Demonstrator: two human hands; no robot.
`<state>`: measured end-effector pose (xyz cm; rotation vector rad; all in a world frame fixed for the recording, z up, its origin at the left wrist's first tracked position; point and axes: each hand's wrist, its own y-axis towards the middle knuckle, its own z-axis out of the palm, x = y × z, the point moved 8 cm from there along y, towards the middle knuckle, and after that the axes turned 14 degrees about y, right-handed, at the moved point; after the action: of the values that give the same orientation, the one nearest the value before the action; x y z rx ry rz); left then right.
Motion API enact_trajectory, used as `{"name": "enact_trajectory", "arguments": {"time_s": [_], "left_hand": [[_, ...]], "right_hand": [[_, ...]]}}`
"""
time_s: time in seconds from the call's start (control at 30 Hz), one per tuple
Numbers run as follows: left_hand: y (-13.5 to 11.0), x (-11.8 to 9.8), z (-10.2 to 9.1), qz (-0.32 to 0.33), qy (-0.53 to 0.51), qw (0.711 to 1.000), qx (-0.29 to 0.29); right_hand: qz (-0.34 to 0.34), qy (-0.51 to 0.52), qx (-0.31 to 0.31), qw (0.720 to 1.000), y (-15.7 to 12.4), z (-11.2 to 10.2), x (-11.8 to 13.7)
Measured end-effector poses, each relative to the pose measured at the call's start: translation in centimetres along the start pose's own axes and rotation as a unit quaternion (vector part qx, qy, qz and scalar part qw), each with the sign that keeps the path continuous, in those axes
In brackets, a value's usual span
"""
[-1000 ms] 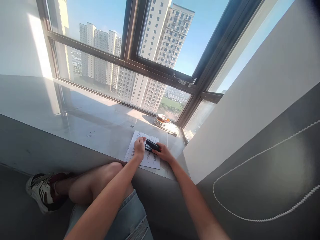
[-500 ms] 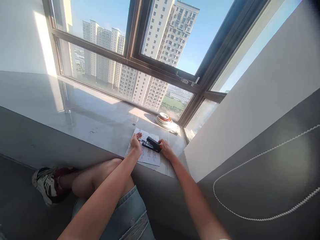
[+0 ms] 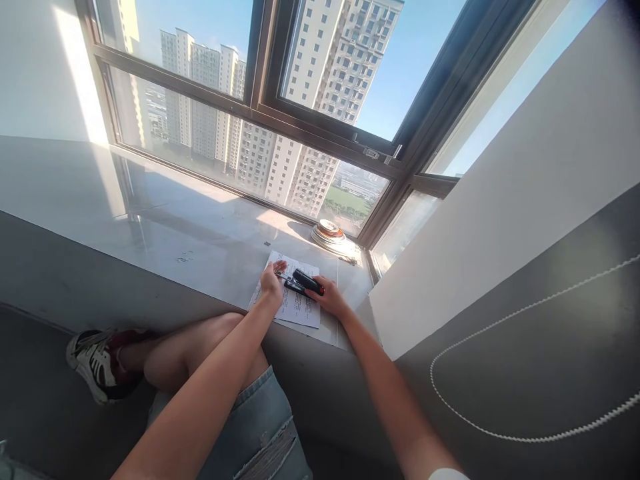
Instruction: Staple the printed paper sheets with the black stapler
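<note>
A black stapler (image 3: 306, 281) is spread partly apart, its upper arm raised off the base, above printed sheets of paper (image 3: 295, 311). My right hand (image 3: 327, 295) grips its right end, where a bit of red shows. At the stapler's left end, my left hand (image 3: 271, 279) is turned palm up with its fingers curled. A small metal piece (image 3: 279, 274) pokes out between that hand and the stapler. Whether it is joined to the stapler I cannot tell.
The papers lie on a glossy stone window sill (image 3: 220, 233) near its front edge (image 3: 200, 275). A coil of cable (image 3: 331, 235) sits in the corner by the window frame (image 3: 320, 127). A white bead chain (image 3: 475, 425) hangs at the right.
My right hand has slid further left over the stapler, its fingers now wrapping the body. The stapler's arms look tilted differently. The metal piece shows shorter at my left hand.
</note>
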<state>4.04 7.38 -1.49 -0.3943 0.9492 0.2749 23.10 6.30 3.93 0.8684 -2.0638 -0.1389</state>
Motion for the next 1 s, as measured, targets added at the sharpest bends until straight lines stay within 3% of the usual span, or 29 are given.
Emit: {"name": "enact_trajectory", "arguments": {"time_s": [0.13,0.23,0.37,0.57,0.7,0.83,0.9,1.0], "left_hand": [[-0.3,0.3,0.2,-0.028,-0.043,0.999,0.008],[-0.7,0.5,0.6,-0.060,-0.080,0.994,0.030],[-1.0,0.7,1.4,-0.078,-0.070,0.992,0.077],[-0.7,1.4,1.3,-0.086,-0.017,0.994,0.069],[-0.7,1.1,1.4,-0.064,-0.016,0.995,0.074],[-1.2,-0.6,1.2,0.023,-0.009,0.997,0.075],[-1.7,-1.6,1.3,0.073,0.007,0.994,0.079],[-2.4,-3.2,1.5,0.157,0.061,0.982,0.085]], "right_hand": [[-0.096,-0.011,-0.076,0.992,-0.4,-1.0,1.5],[-0.187,-0.078,-0.110,0.973,-0.9,-1.6,2.9],[-0.233,-0.208,-0.078,0.947,-1.4,-0.8,4.0],[-0.232,-0.270,-0.050,0.933,-1.8,-0.2,4.3],[-0.193,-0.227,-0.122,0.947,-1.6,-1.4,3.8],[-0.058,-0.114,-0.234,0.964,-1.3,-3.8,1.5],[0.001,-0.042,-0.229,0.972,-1.0,-4.0,0.2],[0.037,0.038,-0.194,0.980,-0.7,-3.5,-0.9]]}}
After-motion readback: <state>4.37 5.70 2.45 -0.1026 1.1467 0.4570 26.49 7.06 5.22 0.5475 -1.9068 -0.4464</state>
